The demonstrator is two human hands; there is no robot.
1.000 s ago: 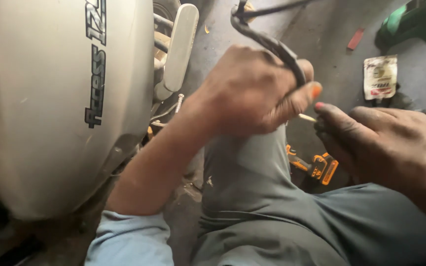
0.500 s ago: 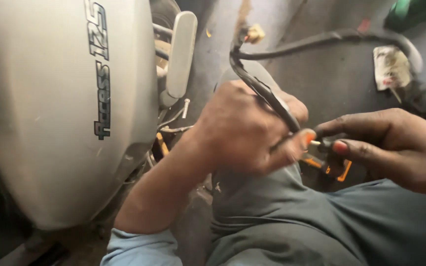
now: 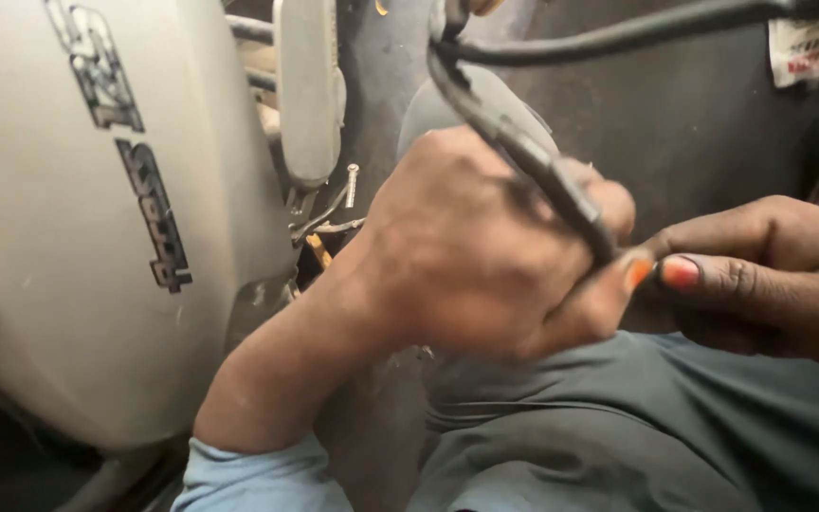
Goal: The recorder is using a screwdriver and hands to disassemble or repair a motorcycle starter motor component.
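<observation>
A rubbery black cable [image 3: 523, 152] crossed the left hand [image 3: 485, 256], clenched round it; right hand's [image 3: 770, 275] fingertips pinched beside the glossy grey panel [image 3: 68, 218].

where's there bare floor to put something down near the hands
The main free patch is the dark grey floor, bordered by the black cable above, the right hand below and the white label at the far corner. It is crowded between the silver-white vehicle body panel and the left hand, where a loose screw and wires sit.
</observation>
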